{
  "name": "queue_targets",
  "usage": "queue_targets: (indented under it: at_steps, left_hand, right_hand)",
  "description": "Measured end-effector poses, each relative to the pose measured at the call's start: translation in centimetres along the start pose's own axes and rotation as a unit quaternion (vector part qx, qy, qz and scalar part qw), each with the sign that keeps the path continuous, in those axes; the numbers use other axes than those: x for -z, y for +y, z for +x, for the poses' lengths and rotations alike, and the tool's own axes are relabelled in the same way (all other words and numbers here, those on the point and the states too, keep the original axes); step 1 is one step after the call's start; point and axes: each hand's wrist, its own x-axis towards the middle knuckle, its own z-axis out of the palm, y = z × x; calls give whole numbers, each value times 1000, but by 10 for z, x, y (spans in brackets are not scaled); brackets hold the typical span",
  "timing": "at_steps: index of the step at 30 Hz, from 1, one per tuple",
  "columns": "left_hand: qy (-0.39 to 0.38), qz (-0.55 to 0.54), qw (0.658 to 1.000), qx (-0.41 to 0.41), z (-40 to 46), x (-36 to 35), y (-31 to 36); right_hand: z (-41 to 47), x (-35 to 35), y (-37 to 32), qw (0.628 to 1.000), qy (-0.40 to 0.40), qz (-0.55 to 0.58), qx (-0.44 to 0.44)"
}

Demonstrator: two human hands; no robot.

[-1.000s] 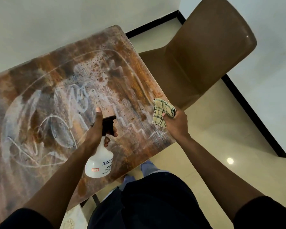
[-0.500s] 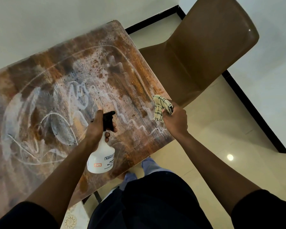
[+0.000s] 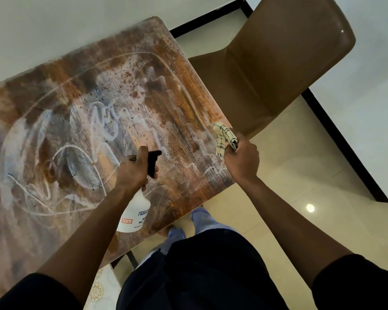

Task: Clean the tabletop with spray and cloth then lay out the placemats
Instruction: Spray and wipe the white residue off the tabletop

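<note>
Tabletop: brown patterned wooden tabletop [image 3: 61, 90] with rounded corners, streaked with pale loops and zigzag smears, speckled with droplets near its middle.
Spray: white plastic spray bottle [image 3: 136, 212] with a black trigger head, printed label on its side, held above the near part of the tabletop, nozzle pointing toward the right edge.
Left hand: left hand [image 3: 134, 168] wrapped closed around the bottle's neck, fingers curled at the trigger.
Cloth: cream checked cloth [image 3: 223, 136] bunched up, at the tabletop's right edge.
Right hand: right hand [image 3: 242, 158] clenched around the cloth.
Chair: brown moulded plastic chair [image 3: 278, 63] just beside the table's right edge.
Floor: glossy cream tiles [image 3: 289, 175] with a black skirting band.
</note>
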Motion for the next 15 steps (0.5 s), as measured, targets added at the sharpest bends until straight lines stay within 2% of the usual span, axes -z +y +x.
queue_targets:
  at_steps: [3, 8, 12, 15]
  left_hand:
    - [-14, 59, 998, 12, 0, -8, -3]
    - [-119, 103, 987, 33, 1, -11, -12]
    - [-74, 142, 986, 41, 0, -19, -13]
    - [-74, 113, 990, 36, 3, -19, -18]
  right_hand:
    - [-2, 0, 8, 1000, 16, -10, 21]
    - [-2, -3, 21, 999, 34, 15, 22]
    - [-1, -3, 30, 998, 48, 15, 34]
    - [-2, -7, 37, 998, 51, 12, 36]
